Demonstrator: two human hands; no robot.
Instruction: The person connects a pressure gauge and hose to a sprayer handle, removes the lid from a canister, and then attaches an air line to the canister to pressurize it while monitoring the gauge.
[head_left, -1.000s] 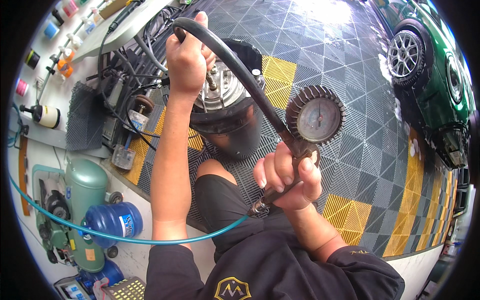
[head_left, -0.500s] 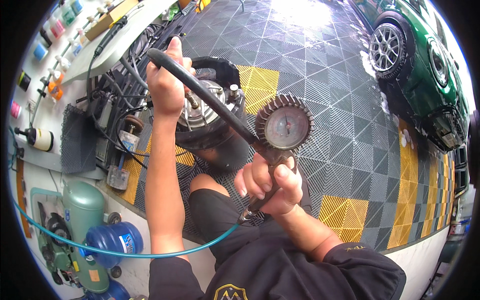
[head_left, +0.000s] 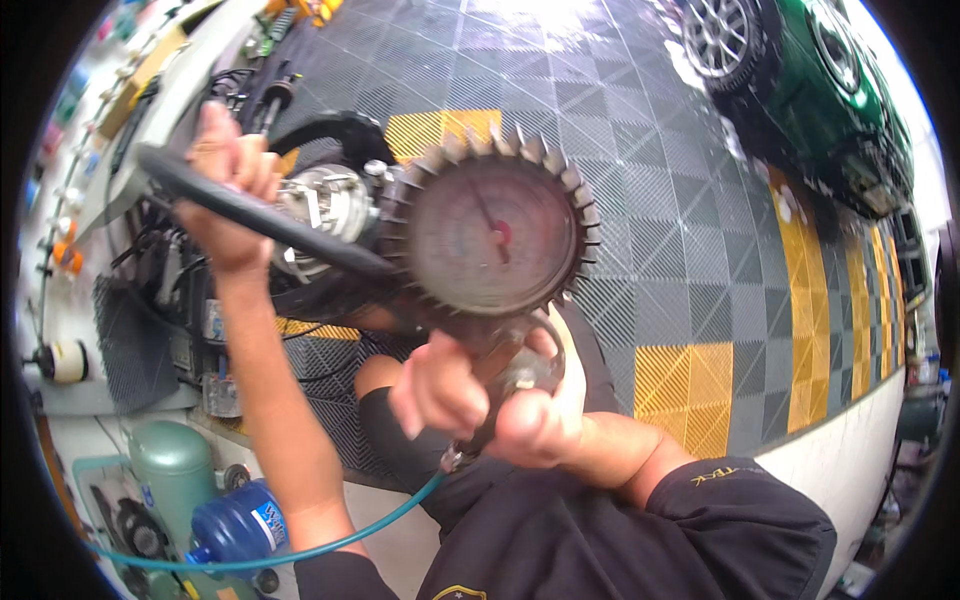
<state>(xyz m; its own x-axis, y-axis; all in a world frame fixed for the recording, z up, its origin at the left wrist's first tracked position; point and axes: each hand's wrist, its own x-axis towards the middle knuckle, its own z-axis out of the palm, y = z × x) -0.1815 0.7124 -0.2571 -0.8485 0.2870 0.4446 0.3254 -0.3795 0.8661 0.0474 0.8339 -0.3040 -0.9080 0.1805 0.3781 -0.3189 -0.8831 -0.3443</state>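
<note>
My left hand is closed round a black rubber hose, thumb up, beside the metal top of a black canister on the floor. The exact grip is partly hidden behind the hose. From there the hose runs to a tyre inflator gauge, a round dial in a ribbed black guard. My right hand, blurred, is wrapped round the inflator's handle just below the dial. A teal air line joins the handle's lower end and trails left across my lap.
A green car stands at the right on grey and yellow floor tiles. To the left are a green air compressor tank, a blue water jug and a wall shelf with bottles, tools and cables beneath.
The gauge has come up closer and shifted left, with my right hand. My left hand and the hose have moved left, off the canister's top. The view has shifted too.
</note>
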